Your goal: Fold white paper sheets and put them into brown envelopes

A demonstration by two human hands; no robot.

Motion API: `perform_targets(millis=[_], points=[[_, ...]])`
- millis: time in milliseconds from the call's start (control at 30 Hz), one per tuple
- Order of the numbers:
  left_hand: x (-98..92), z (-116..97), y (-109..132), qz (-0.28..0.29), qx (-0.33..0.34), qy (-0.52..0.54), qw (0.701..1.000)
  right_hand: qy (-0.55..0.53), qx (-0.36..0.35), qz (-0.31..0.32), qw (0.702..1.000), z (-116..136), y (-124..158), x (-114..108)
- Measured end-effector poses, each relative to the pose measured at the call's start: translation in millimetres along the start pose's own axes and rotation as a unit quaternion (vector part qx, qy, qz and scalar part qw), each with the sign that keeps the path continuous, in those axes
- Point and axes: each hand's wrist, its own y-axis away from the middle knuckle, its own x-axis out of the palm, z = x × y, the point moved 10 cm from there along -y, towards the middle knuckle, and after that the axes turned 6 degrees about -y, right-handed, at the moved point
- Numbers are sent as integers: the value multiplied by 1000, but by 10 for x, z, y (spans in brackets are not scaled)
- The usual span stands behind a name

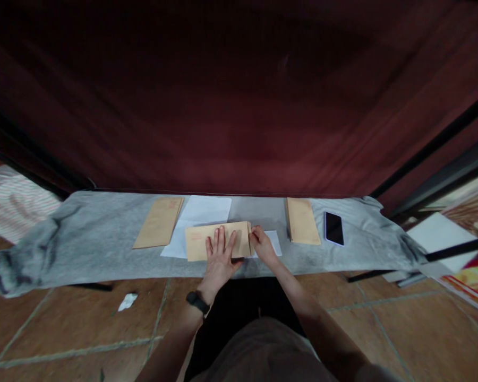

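Observation:
A brown paper envelope [197,245] lies crosswise in front of me, its printed red marks near the left end. My left hand [220,253] rests flat on it with the fingers spread, a black watch on the wrist. At the envelope's right end, my right hand [262,243] has its fingers closed on the end flap [249,233]. White sheets of paper [207,208] lie partly under the envelope on the left. Another white paper [274,242] shows beneath my right hand.
A stack of brown envelopes [159,223] lies to the left and another stack [303,222] to the right. Beyond that sits a phone [334,228]. Grey cloth [103,228] covers the narrow table. A dark red curtain [239,132] hangs behind. A crumpled tissue [128,301] is on the tiled floor.

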Motion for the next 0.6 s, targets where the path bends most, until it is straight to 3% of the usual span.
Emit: perform_targets(millis=[333, 500, 600], points=[[-58, -136, -167, 61, 107, 10, 992, 52, 22, 64, 996, 148, 289, -175], [-102, -172, -240, 70, 119, 17, 990, 42, 40, 44, 997, 142, 293, -289], [-110, -207, -245, 60, 120, 17, 991, -12, 90, 11, 996, 36, 306, -339]])
